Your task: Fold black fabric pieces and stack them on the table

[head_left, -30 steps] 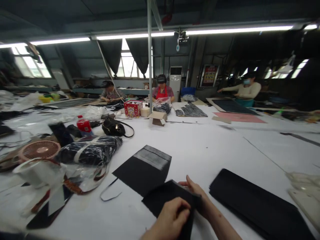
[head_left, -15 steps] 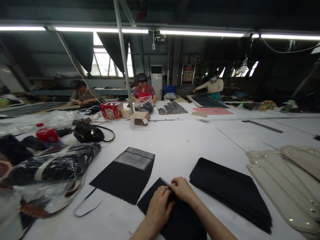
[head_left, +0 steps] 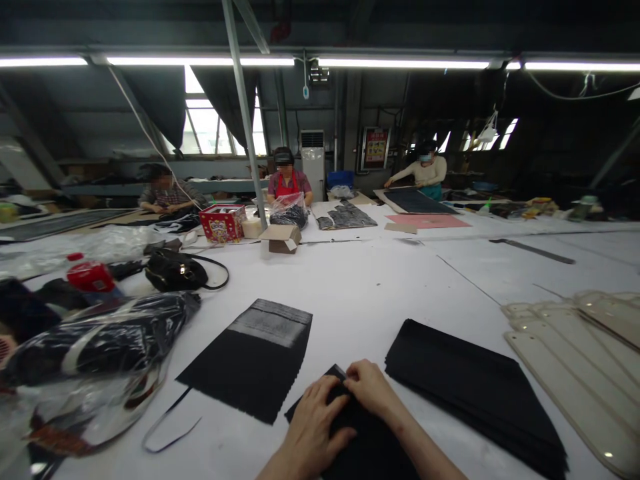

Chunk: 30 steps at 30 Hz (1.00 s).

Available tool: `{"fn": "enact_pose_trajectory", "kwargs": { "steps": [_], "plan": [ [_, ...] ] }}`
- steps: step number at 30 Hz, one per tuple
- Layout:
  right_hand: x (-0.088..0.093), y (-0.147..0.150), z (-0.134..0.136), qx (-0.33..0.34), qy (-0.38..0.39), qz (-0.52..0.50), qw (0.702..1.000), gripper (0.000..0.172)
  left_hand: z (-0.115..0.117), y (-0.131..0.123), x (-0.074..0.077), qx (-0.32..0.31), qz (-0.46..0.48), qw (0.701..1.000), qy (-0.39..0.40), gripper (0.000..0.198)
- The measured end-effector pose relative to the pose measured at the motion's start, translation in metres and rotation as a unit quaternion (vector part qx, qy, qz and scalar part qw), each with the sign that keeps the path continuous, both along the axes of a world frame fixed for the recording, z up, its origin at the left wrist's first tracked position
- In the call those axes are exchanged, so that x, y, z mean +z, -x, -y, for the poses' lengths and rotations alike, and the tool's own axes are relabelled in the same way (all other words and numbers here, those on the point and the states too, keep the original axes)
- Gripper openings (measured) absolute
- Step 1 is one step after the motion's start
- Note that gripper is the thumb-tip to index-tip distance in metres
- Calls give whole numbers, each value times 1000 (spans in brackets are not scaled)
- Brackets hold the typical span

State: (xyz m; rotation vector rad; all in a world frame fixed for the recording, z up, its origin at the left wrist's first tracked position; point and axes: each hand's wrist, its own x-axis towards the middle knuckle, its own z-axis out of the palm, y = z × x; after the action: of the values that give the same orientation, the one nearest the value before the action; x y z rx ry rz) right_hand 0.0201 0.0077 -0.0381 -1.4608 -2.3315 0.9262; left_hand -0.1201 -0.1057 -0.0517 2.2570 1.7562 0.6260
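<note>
My left hand [head_left: 313,427] and my right hand [head_left: 369,388] meet at the top corner of a black fabric piece [head_left: 360,443] lying on the white table [head_left: 360,287] at the bottom centre. Both hands pinch its edge with curled fingers. A fanned stack of black fabric pieces [head_left: 253,360] with a grey upper band lies just left of it. A larger stack of black fabric [head_left: 470,390] lies to the right.
Plastic-wrapped dark bundles [head_left: 95,343], a black handbag [head_left: 173,270] and a red-capped bottle [head_left: 90,275] crowd the left. Cream shaped panels [head_left: 575,347] lie at the right. A cardboard box [head_left: 281,238], a red box [head_left: 221,223] and a metal pole [head_left: 245,120] stand farther back, where three people work.
The view swung right over the last second, bringing the cream panels in. My hands shifted from holding the piece raised to pinching its top corner on the table.
</note>
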Motion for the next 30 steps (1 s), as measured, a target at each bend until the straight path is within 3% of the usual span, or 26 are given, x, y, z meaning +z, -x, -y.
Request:
{"fn": "enact_pose_trajectory", "kwargs": {
  "steps": [5, 11, 14, 21, 30],
  "plan": [
    [-19, 10, 28, -62, -96, 9, 993, 24, -7, 9, 2, -7, 15, 1000, -12, 42],
    [-52, 9, 38, -21, -297, -21, 955, 24, -14, 19, 10, -13, -4, 1000, -20, 28],
    [-63, 8, 37, 4, -355, -24, 934, 28, -16, 20, 7, -20, -11, 1000, -14, 33],
    [-64, 10, 41, 33, -396, -5, 918, 38, -22, 12, -13, 28, -42, 998, -22, 51],
    [-64, 11, 42, 39, -403, -1, 915, 40, -22, 13, -16, 57, -35, 997, -30, 47]
  ]
}}
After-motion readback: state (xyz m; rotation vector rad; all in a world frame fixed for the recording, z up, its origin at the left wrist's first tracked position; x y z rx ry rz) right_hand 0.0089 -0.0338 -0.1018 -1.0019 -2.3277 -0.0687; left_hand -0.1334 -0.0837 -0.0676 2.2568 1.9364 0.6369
